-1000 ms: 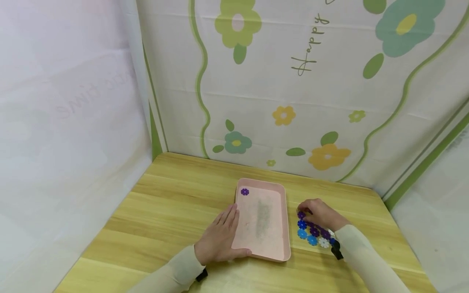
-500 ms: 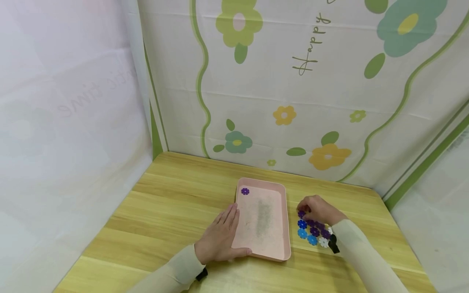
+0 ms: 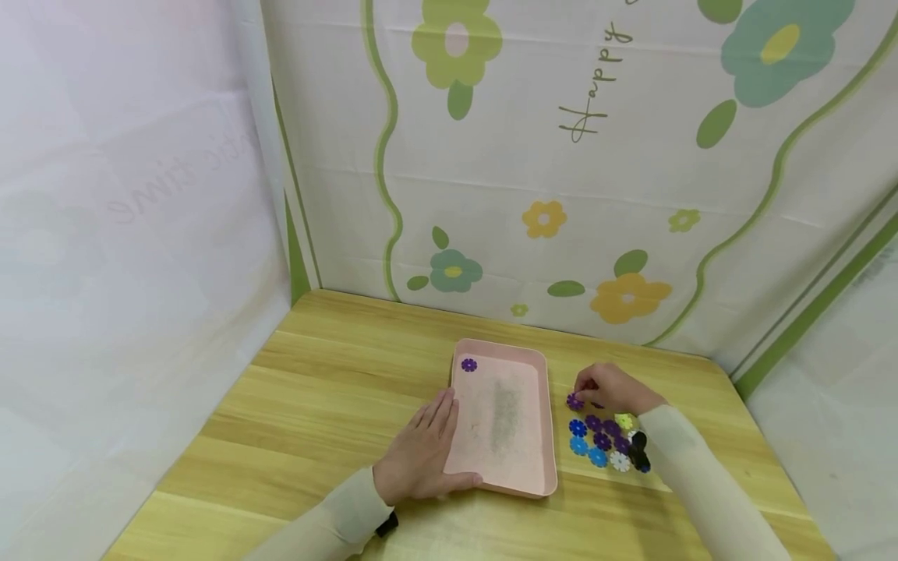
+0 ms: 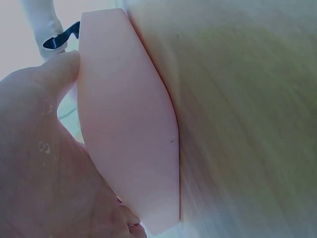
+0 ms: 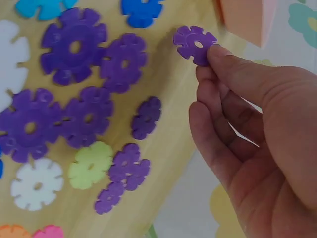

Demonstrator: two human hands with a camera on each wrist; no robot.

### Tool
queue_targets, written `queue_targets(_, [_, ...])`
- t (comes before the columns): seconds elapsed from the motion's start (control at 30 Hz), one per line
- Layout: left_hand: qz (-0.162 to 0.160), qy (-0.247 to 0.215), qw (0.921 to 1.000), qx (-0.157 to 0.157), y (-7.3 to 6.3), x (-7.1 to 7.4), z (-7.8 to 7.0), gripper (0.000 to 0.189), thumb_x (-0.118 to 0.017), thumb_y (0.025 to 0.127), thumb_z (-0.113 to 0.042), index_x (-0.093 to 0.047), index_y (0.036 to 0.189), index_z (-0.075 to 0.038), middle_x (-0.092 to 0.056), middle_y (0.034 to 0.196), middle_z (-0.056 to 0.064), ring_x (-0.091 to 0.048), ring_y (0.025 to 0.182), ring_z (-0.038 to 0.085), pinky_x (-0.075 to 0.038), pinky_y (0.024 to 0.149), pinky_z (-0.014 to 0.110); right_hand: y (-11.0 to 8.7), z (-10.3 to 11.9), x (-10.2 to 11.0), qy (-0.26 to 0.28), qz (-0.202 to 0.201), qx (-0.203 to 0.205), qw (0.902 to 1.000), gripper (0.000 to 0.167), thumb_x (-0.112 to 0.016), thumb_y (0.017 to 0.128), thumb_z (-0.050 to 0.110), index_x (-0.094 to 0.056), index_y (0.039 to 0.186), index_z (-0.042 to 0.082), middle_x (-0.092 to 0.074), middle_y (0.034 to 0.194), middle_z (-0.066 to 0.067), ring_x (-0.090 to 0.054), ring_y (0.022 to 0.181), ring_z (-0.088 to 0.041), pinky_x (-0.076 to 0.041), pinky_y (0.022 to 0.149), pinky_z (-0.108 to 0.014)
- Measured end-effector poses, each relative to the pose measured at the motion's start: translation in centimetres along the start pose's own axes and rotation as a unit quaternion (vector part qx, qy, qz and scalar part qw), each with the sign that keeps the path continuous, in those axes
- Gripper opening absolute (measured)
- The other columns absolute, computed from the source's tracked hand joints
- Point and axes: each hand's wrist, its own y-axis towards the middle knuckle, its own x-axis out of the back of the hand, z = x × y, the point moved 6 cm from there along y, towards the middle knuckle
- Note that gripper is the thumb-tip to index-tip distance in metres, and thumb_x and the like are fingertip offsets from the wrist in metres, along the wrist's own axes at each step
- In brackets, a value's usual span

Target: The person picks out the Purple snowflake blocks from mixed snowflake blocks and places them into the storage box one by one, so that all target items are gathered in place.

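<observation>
In the right wrist view, a purple plastic snowflake disc is pinched between the thumb and forefinger of my right hand. In the head view that disc is just right of the pink tray. My left hand lies along the tray's left side with fingers straight, its thumb at the near rim. Another purple disc lies in the tray's far left corner. Loose on the table, below my right hand, are several more purple discs, plus blue, light blue, white and yellow-green ones.
The wooden table reaches a white flower-printed cloth at the back. Similar cloth hangs at left and right. An orange disc and a pink disc show at the right wrist view's lower edge.
My right hand has lifted slightly and moved away from the pile with the purple disc, uncovering more discs, including the yellow-green one. The left hand and tray stay in place.
</observation>
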Motion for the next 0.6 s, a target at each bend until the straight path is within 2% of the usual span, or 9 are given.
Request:
queue_targets(0.07, [0.003,-0.003,1.0,0.001,0.0,0.1,0.0,0.117,-0.037,0.095,-0.087,-0.03,0.162,0.009,-0.022,0.174,0.027,-0.026,0.162,0.039,-0.034,0.129,0.052,0.2,0.2,0.5,-0.001,0.001,-0.012,0.9999,0.011,-0.069,0.102,0.007,-0.079,0.097,0.009,-0.076,0.088,0.0,-0.069,0.076,-0.019,-0.055,0.065,-0.023])
queue_targets(0.23, [0.021,-0.007,0.9997,0.007,0.0,0.9,-0.2,0.114,-0.047,0.095,-0.083,-0.03,0.162,0.008,-0.022,0.174,0.027,-0.026,0.162,0.038,-0.034,0.129,0.051,0.7,1.6,1.9,0.009,0.008,-0.013,0.9998,0.014,-0.067,0.104,0.009,-0.08,0.101,0.009,-0.078,0.091,-0.001,-0.071,0.081,-0.023,-0.058,0.068,-0.026])
queue_targets(0.37, [0.025,-0.001,0.9996,0.009,0.0,1.3,-0.2,0.114,-0.047,0.095,-0.082,-0.03,0.162,0.008,-0.023,0.173,0.027,-0.026,0.162,0.038,-0.034,0.13,0.05,1.5,3.1,2.8,0.008,0.009,0.003,0.9999,0.015,-0.066,0.104,0.01,-0.081,0.101,0.01,-0.079,0.093,0.0,-0.07,0.08,-0.017,-0.058,0.071,-0.026])
queue_targets(0.5, [0.012,-0.005,0.9999,0.003,-0.1,1.3,-0.3,0.113,-0.045,0.096,-0.082,-0.031,0.162,0.009,-0.024,0.172,0.029,-0.028,0.162,0.04,-0.034,0.129,0.051,2.3,4.6,3.5,-0.011,0.003,0.014,0.9998,0.016,-0.066,0.105,0.013,-0.081,0.099,0.015,-0.078,0.092,0.003,-0.065,0.076,-0.007,-0.055,0.07,-0.026])
queue_targets(0.6, [0.013,-0.006,0.9999,0.0,-0.3,1.2,-0.4,0.113,-0.045,0.096,-0.082,-0.031,0.161,0.009,-0.025,0.172,0.029,-0.028,0.161,0.041,-0.035,0.128,0.052,3.1,6.1,3.4,-0.022,0.006,0.024,0.9994,0.017,-0.066,0.105,0.014,-0.081,0.097,0.017,-0.078,0.091,0.004,-0.061,0.073,-0.006,-0.052,0.068,-0.026])
